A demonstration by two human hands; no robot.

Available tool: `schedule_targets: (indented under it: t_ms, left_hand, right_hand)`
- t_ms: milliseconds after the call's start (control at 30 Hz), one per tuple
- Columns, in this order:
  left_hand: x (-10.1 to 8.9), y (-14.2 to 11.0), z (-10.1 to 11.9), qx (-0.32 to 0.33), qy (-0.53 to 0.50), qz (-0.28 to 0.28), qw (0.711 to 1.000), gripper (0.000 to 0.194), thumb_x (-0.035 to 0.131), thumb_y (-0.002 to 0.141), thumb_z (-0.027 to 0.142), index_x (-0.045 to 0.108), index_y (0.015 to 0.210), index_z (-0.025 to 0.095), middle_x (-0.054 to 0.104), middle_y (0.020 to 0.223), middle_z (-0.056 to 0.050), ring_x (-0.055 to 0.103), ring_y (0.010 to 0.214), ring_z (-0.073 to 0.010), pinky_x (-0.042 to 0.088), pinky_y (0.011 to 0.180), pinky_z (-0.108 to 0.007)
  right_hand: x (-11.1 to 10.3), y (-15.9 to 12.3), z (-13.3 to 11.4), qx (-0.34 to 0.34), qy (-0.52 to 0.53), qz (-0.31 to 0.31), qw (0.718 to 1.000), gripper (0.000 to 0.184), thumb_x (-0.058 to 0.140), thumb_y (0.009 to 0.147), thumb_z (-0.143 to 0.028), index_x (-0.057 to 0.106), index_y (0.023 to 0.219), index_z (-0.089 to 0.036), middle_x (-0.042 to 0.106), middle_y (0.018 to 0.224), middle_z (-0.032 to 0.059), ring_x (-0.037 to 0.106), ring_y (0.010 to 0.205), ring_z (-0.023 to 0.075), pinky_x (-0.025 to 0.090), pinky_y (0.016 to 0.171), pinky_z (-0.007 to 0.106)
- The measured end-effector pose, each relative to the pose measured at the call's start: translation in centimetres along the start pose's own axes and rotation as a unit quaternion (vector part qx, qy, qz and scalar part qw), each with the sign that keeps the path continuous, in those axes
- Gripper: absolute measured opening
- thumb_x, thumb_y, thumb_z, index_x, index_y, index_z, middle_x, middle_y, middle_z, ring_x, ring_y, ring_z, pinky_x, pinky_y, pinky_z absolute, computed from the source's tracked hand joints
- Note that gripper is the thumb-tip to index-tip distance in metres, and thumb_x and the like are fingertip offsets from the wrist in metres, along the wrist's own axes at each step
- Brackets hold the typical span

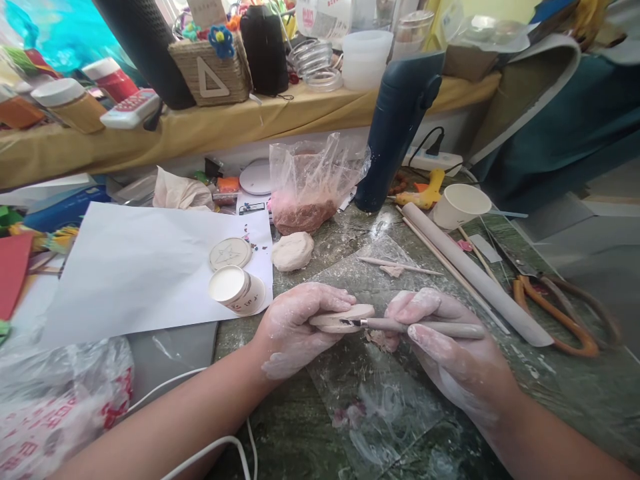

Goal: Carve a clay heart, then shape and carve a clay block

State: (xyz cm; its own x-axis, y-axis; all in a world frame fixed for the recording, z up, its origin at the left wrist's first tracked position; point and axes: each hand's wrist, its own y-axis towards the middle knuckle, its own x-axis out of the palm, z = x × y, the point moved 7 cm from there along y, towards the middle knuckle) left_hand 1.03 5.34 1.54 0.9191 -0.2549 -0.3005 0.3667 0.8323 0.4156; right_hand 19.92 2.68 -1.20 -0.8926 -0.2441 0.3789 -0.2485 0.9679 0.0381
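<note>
My left hand (300, 327), dusted with white, grips a flat round clay disc (345, 318) by its edge and holds it above the table. In my right hand (445, 347) is a slim grey-handled craft knife (430, 327), its dark tip touching the disc's near edge. A clay scrap (381, 340) shows beneath the knife, partly hidden by my fingers. Beyond the left hand lies a lump of pale clay (293, 251). A paper cup (237, 291) and a disc marked with a star (230, 254) rest on white paper (135, 267).
A clear plastic sheet (370, 413) covers part of the table. Behind stand a bag of reddish material (305, 193) and a dark blue flask (400, 127). To the right are a rolling rod (475, 273), another paper cup (460, 207) and orange-handled scissors (555, 320). A white cable (220, 443) runs near my left arm.
</note>
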Motion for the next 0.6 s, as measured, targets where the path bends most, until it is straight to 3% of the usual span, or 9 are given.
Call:
schedule_targets:
  t_ms: [600]
  left_hand:
    - [0.40,0.15,0.08,-0.004,0.024,-0.030,0.999,0.016,0.082,0.084,0.023,0.075,0.098,0.020,0.080,0.103,-0.010,0.077,0.099,-0.0237,0.062,0.089,-0.035]
  right_hand:
    - [0.70,-0.28,0.40,0.005,0.008,-0.017,1.000,0.011,0.064,0.098,-0.021,0.072,0.103,-0.027,0.063,0.100,0.0022,0.066,0.081,0.0158,0.058,0.074,0.031]
